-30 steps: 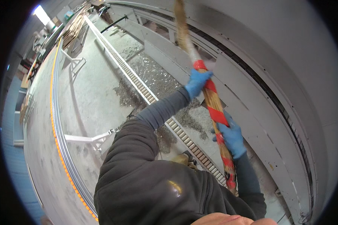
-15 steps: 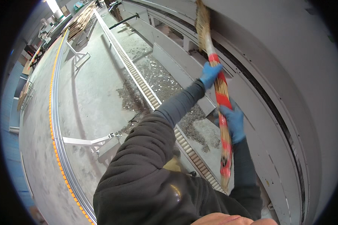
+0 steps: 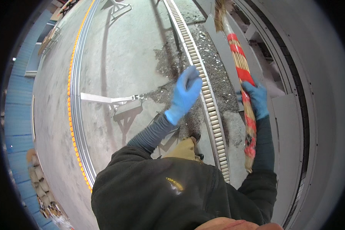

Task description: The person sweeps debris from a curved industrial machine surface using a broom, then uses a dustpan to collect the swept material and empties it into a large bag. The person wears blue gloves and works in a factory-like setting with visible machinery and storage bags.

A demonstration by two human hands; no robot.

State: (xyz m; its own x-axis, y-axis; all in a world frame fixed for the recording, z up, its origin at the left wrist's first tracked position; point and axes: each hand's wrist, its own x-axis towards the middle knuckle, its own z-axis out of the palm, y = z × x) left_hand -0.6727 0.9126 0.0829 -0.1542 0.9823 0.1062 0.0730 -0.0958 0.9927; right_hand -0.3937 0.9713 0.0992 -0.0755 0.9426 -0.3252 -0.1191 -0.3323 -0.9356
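Observation:
A long straw broom (image 3: 239, 61) with a handle wrapped in red tape slants along my right side, its bristles at the top of the view. My right hand (image 3: 257, 97), in a blue glove, is wrapped round the handle below its middle. My left hand (image 3: 184, 94), also blue-gloved, is off the broom and holds nothing. Its fingers are loosely bent, with dark smudges on the glove. It hovers over the left side of a narrow roller conveyor (image 3: 207, 96).
A long grey machine (image 3: 287, 115) with a dark slot runs along the right. Dark grit and pale chips (image 3: 214, 57) litter the floor beside and under the conveyor. Leftward stands a rail with orange rollers (image 3: 71, 92), with a white support arm (image 3: 99, 98) reaching toward me.
My left hand has let go of the broom handle and moved down and left. My right hand still grips it. The view has turned, showing more floor and the left wall.

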